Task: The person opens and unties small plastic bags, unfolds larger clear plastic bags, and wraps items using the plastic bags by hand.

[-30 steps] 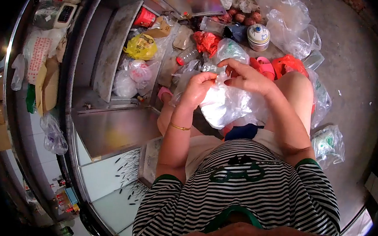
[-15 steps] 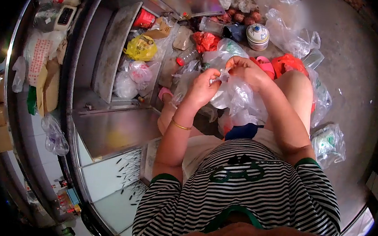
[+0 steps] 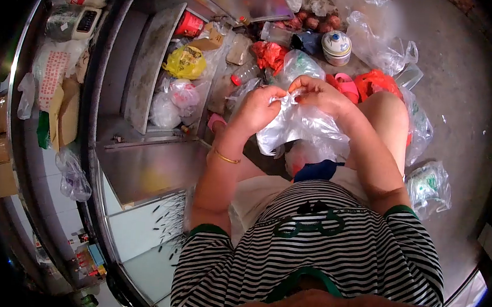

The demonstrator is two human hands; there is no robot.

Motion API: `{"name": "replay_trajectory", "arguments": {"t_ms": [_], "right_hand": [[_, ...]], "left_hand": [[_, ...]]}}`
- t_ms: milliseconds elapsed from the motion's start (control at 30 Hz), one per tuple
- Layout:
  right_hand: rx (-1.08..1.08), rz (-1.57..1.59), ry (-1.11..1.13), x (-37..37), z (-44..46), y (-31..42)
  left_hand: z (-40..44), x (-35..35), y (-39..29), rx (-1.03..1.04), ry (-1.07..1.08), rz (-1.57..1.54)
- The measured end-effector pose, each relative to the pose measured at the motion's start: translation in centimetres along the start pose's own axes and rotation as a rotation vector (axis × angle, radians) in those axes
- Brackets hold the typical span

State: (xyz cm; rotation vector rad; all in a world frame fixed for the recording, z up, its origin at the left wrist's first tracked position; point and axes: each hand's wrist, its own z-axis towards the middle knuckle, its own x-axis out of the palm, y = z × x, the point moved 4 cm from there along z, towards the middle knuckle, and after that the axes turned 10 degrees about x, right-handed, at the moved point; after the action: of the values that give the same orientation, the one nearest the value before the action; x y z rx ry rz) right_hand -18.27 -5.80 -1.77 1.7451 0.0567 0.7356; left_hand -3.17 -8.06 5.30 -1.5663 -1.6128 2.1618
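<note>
Between my hands hangs a clear plastic bag, spread above my lap. My left hand pinches one side of its upper edge. Close by, the fingers of my right hand are closed on the same edge. The bag's lower part drapes towards my knees, over more pale plastic and a dark blue cloth-like thing. Just beyond my hands lies another clear bag with green print.
Left stands an open cabinet holding a yellow bag, white bags and a red can. Ahead on the floor are a lidded ceramic jar, a red bag and a plastic bottle. A filled bag lies right.
The bag has been spread wider between my hands and now reaches further left. My left hand has shifted slightly; my right hand stays near the same place.
</note>
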Motion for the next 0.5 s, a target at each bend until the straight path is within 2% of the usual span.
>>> {"name": "replay_trajectory", "arguments": {"t_ms": [100,133,233,333,433,500], "right_hand": [[0.155,0.326,0.101,-0.1,-0.4,-0.1],[0.165,0.291,0.1,-0.3,-0.4,-0.3],[0.182,0.463,0.192,-0.4,-0.4,-1.0],[0.204,0.558,0.159,-1.1,0.2,-1.8],[0.086,0.551,0.158,-1.9,1.4,-3.4],[0.093,0.347,0.153,-1.9,1.1,-2.9]], "left_hand": [[0.2,-0.7,-0.1,0.078,0.048,-0.017],[0.3,-0.8,0.2,0.072,0.071,-0.042],[0.3,-1.0,0.3,-0.029,0.16,-0.104],[0.4,-1.4,0.2,0.001,0.22,-0.079],[0.4,-1.9,-0.7,0.037,0.254,-0.04],[0.4,-2.1,-0.7,0.043,0.27,-0.051]]}}
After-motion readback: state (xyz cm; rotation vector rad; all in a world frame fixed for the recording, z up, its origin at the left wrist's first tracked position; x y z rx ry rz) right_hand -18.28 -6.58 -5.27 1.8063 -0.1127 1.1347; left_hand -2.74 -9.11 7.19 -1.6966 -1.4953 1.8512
